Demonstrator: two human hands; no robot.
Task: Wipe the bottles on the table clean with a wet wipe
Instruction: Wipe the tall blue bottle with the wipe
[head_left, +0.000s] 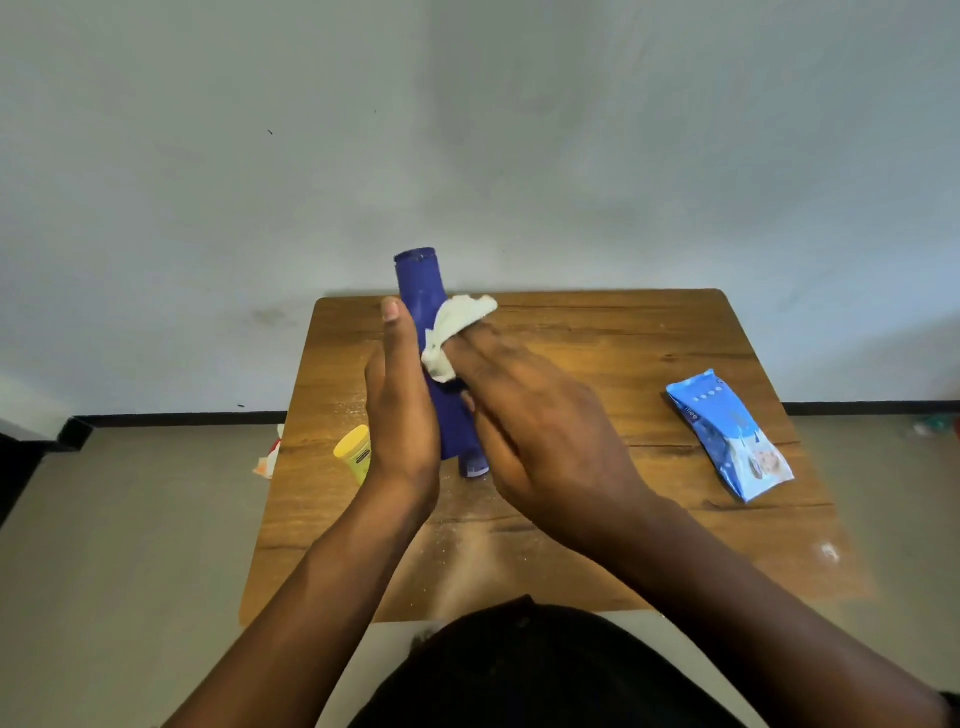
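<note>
At the centre of the brown wooden desk (623, 364), a tall dark blue plastic bottle (422, 291) is held between both hands, its flat base up and tilted toward 12 o'clock, its small cap end down near the desk. The left hand (402, 410) lies flat against the bottle's side at 9 o'clock; its fingers (395, 332) are stretched straight and almost closed together, pressing on the bottle and not curled around it. The right hand (540, 421) comes from 4 o'clock and presses a crumpled white wet wipe (454, 332) on the bottle's other side. Its fingers are bent over the wipe, but how tightly they grip I cannot tell, because the picture is blurred there.

At 8 o'clock from the bottle, partly behind the left hand, a small yellow plastic tube (353, 452) is on the desk. At 3 o'clock, well apart, a blue and white soft pack of wipes (727, 434) lies flat.
</note>
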